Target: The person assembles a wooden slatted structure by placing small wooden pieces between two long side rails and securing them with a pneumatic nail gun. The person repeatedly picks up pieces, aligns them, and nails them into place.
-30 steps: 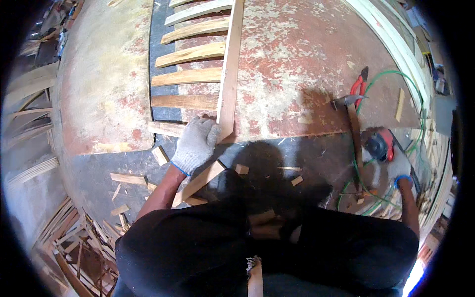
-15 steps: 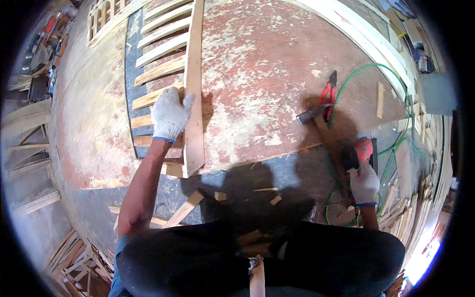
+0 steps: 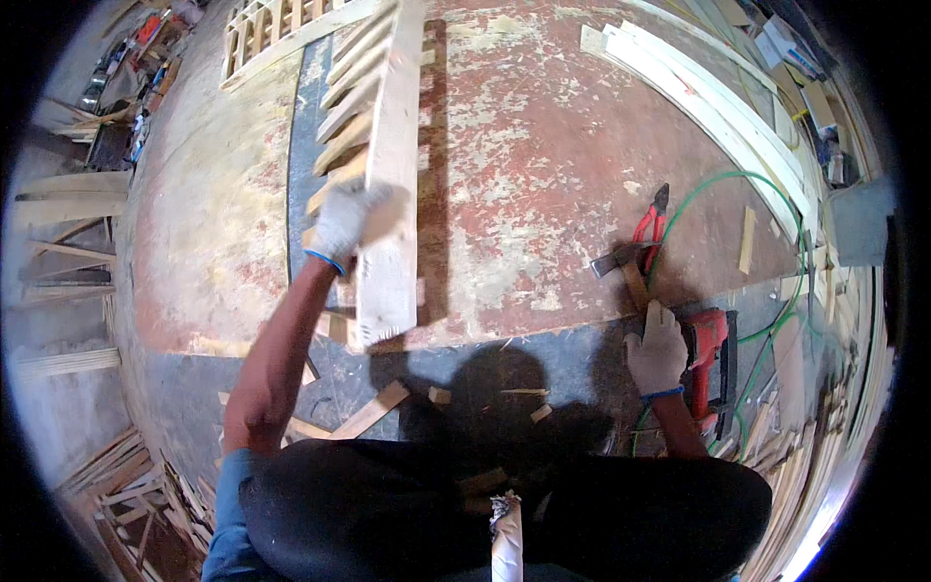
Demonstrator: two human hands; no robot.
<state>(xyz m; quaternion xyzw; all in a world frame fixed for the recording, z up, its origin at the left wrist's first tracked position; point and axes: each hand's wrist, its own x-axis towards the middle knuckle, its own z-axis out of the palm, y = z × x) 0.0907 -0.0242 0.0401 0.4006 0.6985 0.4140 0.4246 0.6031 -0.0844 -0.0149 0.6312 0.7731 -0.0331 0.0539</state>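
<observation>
My left hand [image 3: 347, 223], in a white knit glove with a blue cuff, is closed around the long rail [image 3: 390, 281] of a slatted wooden frame; its fingertips are blurred. The frame is tipped up, its slats [image 3: 351, 105] slanting down to the left of the rail. My right hand [image 3: 658, 351], gloved alike, is closed on the wooden handle of a hammer [image 3: 635, 283], whose metal head lies beyond the fingers. Just right of that hand is a red and black nail gun [image 3: 711, 339]. Red-handled pliers [image 3: 650, 228] lie beyond the hammer head.
A green air hose [image 3: 803, 233] loops at the right. Pale boards [image 3: 718, 107] lie at the far right. Another slatted frame [image 3: 281, 34] is at the far left. Wood offcuts [image 3: 371, 409] litter the dark strip before my knees, and scrap wood piles up on both sides.
My right hand has left the nail gun, moved left and taken hold of the hammer handle. My left hand has tipped the slatted frame up, its rail now higher. The view has shifted slightly.
</observation>
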